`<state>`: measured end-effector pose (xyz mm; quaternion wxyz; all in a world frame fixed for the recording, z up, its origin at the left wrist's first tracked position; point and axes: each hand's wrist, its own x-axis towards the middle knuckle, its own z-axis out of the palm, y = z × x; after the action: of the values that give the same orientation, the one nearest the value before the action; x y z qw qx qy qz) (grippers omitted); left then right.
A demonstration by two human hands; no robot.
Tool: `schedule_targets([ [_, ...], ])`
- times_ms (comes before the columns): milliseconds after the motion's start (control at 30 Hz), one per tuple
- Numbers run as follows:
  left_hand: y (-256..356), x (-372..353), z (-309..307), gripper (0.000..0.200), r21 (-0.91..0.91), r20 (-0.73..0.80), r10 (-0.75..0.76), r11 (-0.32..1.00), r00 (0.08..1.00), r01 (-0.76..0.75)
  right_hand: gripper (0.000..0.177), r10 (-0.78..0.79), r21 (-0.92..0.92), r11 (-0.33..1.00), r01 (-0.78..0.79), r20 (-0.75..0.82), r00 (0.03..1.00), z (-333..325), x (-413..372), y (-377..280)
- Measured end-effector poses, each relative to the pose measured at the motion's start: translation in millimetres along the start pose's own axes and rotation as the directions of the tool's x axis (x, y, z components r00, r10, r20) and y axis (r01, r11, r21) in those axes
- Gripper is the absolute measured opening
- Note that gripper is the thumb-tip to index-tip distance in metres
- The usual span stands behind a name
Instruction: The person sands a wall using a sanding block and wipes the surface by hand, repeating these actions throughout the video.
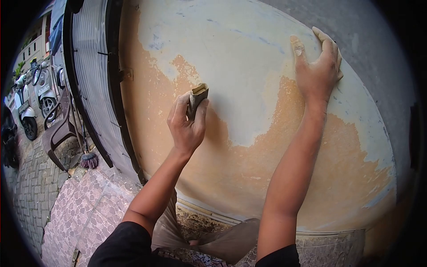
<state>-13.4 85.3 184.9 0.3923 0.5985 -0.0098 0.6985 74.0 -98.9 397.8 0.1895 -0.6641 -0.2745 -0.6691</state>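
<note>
In the head view, my left hand (187,124) is closed around a folded piece of sandpaper (198,99), dark grey outside with a pale yellowish edge on top. It is over the middle of a large curved-edge panel (249,178), whose surface is part orange-tan and part pale greyish white, with ragged borders between the two. My right hand (318,66) grips the panel's upper right edge, thumb on the face and fingers curled at the rim. Pale dust coats the fingertips of both hands.
A corrugated sheet in a dark frame (91,66) stands left of the panel. Beyond it are a brown plastic chair (60,129), a purple-bristled broom (89,160) and parked scooters (26,104). Patterned tiles (95,200) and grey paving (31,191) cover the ground.
</note>
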Motion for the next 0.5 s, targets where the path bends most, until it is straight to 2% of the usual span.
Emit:
schedule_targets([
  [33,-0.5,11.2,-0.1,0.024,-0.005,-0.004,0.004,1.000,1.000,-0.004,0.054,0.009,-0.004,1.000,-0.009,0.004,1.000,-0.1,0.1,0.3],
  [100,-1.8,31.8,-4.2,0.024,0.204,-0.065,0.297,0.938,0.953,-0.279,0.054,0.001,-0.003,1.000,-0.001,0.004,1.000,-0.9,0.2,1.4],
  [133,-1.0,40.7,-4.2,0.023,0.231,-0.087,0.318,0.928,0.944,-0.292,0.054,0.000,0.000,1.000,0.000,0.006,1.000,-0.1,-0.1,1.3],
  [167,-4.6,44.9,-3.1,0.023,0.236,-0.084,0.322,0.926,0.943,-0.295,0.054,0.004,0.006,1.000,-0.004,0.005,1.000,0.5,-0.5,1.1],
  [233,-12.1,49.4,-2.7,0.021,0.302,0.064,0.157,0.938,0.985,-0.169,0.053,-0.002,0.000,1.000,0.002,-0.014,1.000,1.7,-0.6,0.1],
  [300,-13.5,33.7,4.1,0.018,0.331,0.018,0.268,0.908,0.963,-0.258,0.052,0.021,0.006,1.000,-0.021,-0.034,0.999,4.6,-0.6,-2.8],
  [367,-15.5,2.0,8.3,0.023,0.353,0.072,0.294,0.886,0.953,-0.300,0.051,0.046,0.011,0.999,-0.045,-0.048,0.998,8.8,-0.7,-6.5],
  [433,-14.2,-34.6,4.6,0.028,0.237,0.232,0.220,0.932,0.948,-0.274,0.050,0.081,-0.030,0.996,-0.084,-0.090,0.993,13.2,-0.3,-9.1],
  [467,-14.9,-40.8,-0.9,0.028,0.239,0.237,0.219,0.931,0.946,-0.276,0.050,0.087,-0.029,0.996,-0.090,-0.089,0.992,13.1,-1.2,-9.4],
  [500,-14.6,-43.1,-6.8,0.028,0.232,0.314,0.215,0.927,0.925,-0.294,0.050,0.082,-0.035,0.996,-0.085,-0.086,0.993,12.4,-1.6,-9.2],
])
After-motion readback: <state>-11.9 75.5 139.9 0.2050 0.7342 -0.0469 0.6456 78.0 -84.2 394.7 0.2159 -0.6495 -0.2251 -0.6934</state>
